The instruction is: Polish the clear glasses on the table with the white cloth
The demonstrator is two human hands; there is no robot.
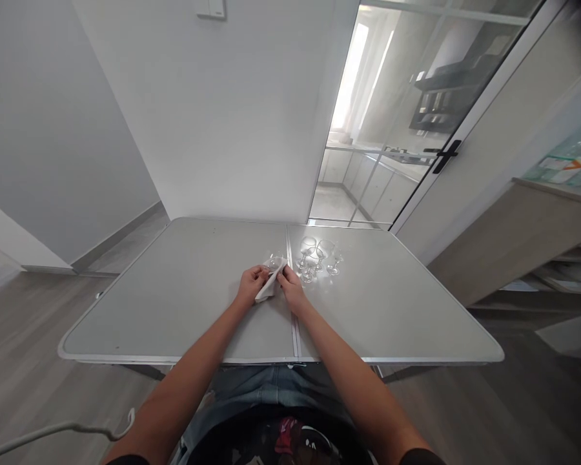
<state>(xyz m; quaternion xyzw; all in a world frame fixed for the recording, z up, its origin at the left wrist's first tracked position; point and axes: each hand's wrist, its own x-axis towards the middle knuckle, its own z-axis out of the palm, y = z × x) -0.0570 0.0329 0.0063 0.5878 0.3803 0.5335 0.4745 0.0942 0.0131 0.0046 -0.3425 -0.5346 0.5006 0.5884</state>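
Your left hand [253, 284]: fingers curled closed on a clear glass [274, 262]. Your right hand [291, 285]: fingers pinching a white cloth [270, 287] against it, mid-table. Stemmed glasses [321, 249]: clustered beside your right hand, nearer the folding table's [198, 310] far edge.

"What carries everything before you?"

"My tabletop [397, 316]: pale grey, round-cornered, bound by a metal rim [416, 361], with a metal seam [295, 332] splitting it into two panels."

"And right of that seam?"

"Just beside it I have clear stemmed glasses [319, 254] standing close together. They overlap, so I can't count them surely."

"What's left of the seam?"

"Well apart from it, I see a small dark mark [117, 347] on the surface."
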